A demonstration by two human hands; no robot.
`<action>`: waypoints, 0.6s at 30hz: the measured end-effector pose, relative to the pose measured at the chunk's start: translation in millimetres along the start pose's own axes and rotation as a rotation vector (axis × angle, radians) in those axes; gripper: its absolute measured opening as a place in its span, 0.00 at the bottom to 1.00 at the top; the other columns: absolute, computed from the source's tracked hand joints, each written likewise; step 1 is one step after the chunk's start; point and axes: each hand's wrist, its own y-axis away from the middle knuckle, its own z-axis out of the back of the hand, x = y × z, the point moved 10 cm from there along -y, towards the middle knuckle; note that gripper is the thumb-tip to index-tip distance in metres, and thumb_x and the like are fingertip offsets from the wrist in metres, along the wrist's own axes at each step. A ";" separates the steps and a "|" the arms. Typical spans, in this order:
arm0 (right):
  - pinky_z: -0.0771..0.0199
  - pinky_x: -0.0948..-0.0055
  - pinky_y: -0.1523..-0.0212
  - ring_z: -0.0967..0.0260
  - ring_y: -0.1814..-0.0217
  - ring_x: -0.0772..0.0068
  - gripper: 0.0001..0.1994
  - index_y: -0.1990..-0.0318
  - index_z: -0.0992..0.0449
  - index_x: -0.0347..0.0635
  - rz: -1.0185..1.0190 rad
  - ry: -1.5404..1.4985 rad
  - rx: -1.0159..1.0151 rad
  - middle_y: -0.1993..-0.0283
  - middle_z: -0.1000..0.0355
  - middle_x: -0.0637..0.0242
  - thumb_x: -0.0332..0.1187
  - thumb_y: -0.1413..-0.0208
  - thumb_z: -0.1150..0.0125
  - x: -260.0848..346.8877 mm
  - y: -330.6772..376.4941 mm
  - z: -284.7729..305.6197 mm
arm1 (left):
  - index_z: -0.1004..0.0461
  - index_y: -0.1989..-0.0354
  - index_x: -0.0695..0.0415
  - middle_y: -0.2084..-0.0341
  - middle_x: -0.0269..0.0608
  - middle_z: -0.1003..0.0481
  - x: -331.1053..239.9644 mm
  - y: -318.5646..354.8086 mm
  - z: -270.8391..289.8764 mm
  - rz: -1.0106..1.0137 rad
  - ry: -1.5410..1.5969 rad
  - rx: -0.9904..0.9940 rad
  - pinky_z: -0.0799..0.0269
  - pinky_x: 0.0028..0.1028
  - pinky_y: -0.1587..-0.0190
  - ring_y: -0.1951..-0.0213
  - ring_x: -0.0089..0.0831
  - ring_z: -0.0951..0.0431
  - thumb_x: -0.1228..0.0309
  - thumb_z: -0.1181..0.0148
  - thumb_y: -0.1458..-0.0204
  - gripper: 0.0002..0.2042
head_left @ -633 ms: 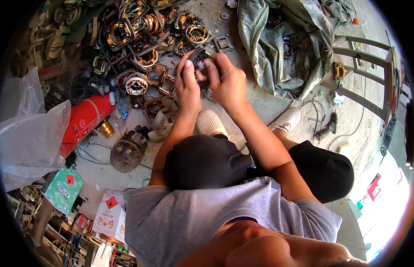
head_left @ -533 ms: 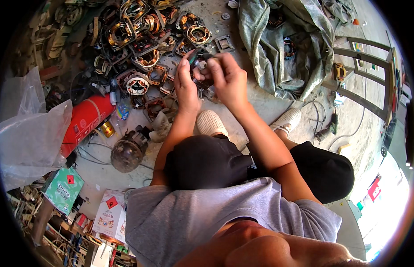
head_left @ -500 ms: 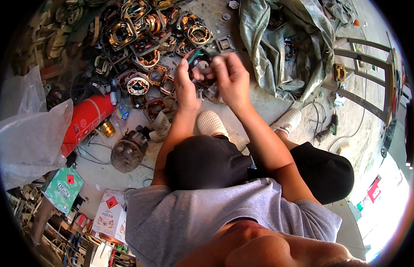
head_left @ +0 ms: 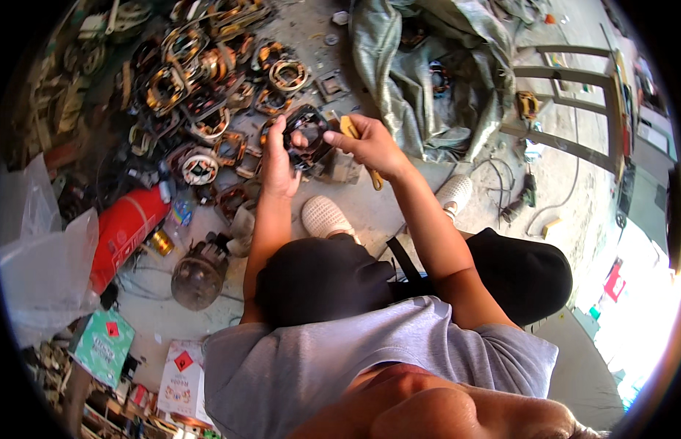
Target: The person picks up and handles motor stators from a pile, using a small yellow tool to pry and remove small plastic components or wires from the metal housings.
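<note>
My left hand (head_left: 279,167) is closed around a dark, squarish motor stator (head_left: 309,115), with its fingers reaching through the central opening. The stator is raised above the floor in front of my knee. In my right hand (head_left: 375,150) is a yellow utility knife (head_left: 348,127). Its yellow handle sticks out above and below my fist, and its upper end is close to the stator's right side. Whether the blade touches the stator is too small to tell.
A pile of copper-wound stators (head_left: 201,69) lies ahead to the left. A grey-green woven sack (head_left: 457,102) is ahead to the right, beside a wooden frame (head_left: 574,75). Left of my legs are a red cylinder (head_left: 128,230), a dark round compressor (head_left: 197,278) and a gold can (head_left: 162,242).
The yellow knife now shows in my right hand, which has turned and moved slightly away from my left. The stator is more visible. The whole view has shifted, moving the surroundings left.
</note>
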 end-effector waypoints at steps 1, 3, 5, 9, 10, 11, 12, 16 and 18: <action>0.47 0.85 0.82 0.45 0.81 0.89 0.15 0.70 0.30 0.45 -0.024 -0.002 0.015 0.79 0.37 0.80 0.44 0.51 0.32 -2.0 0.6 1.8 | 0.32 0.49 0.61 0.76 0.30 0.30 2.1 -0.4 -2.9 0.035 -0.023 -0.006 0.32 0.21 0.59 0.69 0.21 0.29 0.55 0.56 0.41 0.22; 0.47 0.85 0.83 0.45 0.81 0.89 0.16 0.70 0.31 0.45 -0.018 0.024 0.006 0.79 0.37 0.79 0.45 0.51 0.32 -6.0 1.6 15.2 | 0.37 0.44 0.60 0.58 0.38 0.29 7.8 -5.2 -21.0 0.047 -0.084 0.021 0.32 0.27 0.50 0.54 0.26 0.29 0.52 0.56 0.41 0.25; 0.48 0.85 0.83 0.46 0.81 0.89 0.16 0.69 0.31 0.45 -0.016 0.069 -0.006 0.79 0.37 0.78 0.45 0.51 0.33 -8.3 3.1 27.5 | 0.40 0.41 0.60 0.50 0.41 0.32 13.9 -15.4 -22.1 0.020 -0.137 -0.003 0.33 0.29 0.47 0.49 0.27 0.32 0.50 0.56 0.41 0.28; 0.52 0.88 0.85 0.47 0.83 0.89 0.18 0.65 0.32 0.47 -0.110 -0.071 -0.052 0.76 0.38 0.76 0.50 0.50 0.35 -26.8 9.3 61.5 | 0.48 0.37 0.62 0.51 0.43 0.33 37.4 -27.0 -52.6 0.139 -0.011 0.141 0.35 0.32 0.46 0.50 0.31 0.31 0.47 0.56 0.41 0.33; 0.52 0.89 0.85 0.47 0.82 0.90 0.15 0.62 0.32 0.49 -0.191 -0.118 -0.055 0.74 0.37 0.78 0.46 0.47 0.37 -27.2 16.8 62.3 | 0.47 0.38 0.62 0.51 0.41 0.33 41.5 -27.8 -57.5 0.151 0.002 0.147 0.35 0.32 0.46 0.50 0.30 0.32 0.49 0.54 0.41 0.32; 0.51 0.88 0.84 0.46 0.80 0.89 0.15 0.62 0.32 0.48 -0.177 -0.205 -0.050 0.73 0.36 0.78 0.46 0.47 0.37 -30.1 15.6 62.9 | 0.46 0.38 0.61 0.51 0.39 0.34 43.3 -31.3 -59.4 0.147 -0.019 0.157 0.36 0.32 0.45 0.49 0.29 0.33 0.51 0.53 0.41 0.30; 0.49 0.88 0.82 0.44 0.78 0.89 0.15 0.62 0.32 0.48 -0.162 -0.291 -0.045 0.72 0.36 0.78 0.46 0.46 0.38 -37.3 12.6 62.7 | 0.45 0.38 0.59 0.51 0.38 0.34 45.6 -36.8 -59.7 0.142 -0.040 0.166 0.37 0.31 0.44 0.48 0.28 0.34 0.52 0.52 0.41 0.29; 0.50 0.88 0.82 0.45 0.78 0.89 0.12 0.66 0.32 0.48 -0.176 -0.464 -0.042 0.73 0.38 0.80 0.42 0.45 0.38 -61.1 5.9 62.2 | 0.42 0.38 0.59 0.46 0.38 0.38 58.3 -55.1 -40.9 0.121 -0.073 0.114 0.40 0.31 0.43 0.44 0.29 0.37 0.56 0.49 0.41 0.27; 0.51 0.87 0.84 0.46 0.78 0.89 0.11 0.68 0.33 0.47 -0.187 -0.469 -0.077 0.74 0.39 0.81 0.41 0.46 0.38 -70.1 4.8 65.7 | 0.44 0.37 0.58 0.38 0.42 0.44 57.9 -62.0 -24.4 0.052 -0.125 0.062 0.45 0.38 0.39 0.38 0.34 0.43 0.56 0.50 0.41 0.28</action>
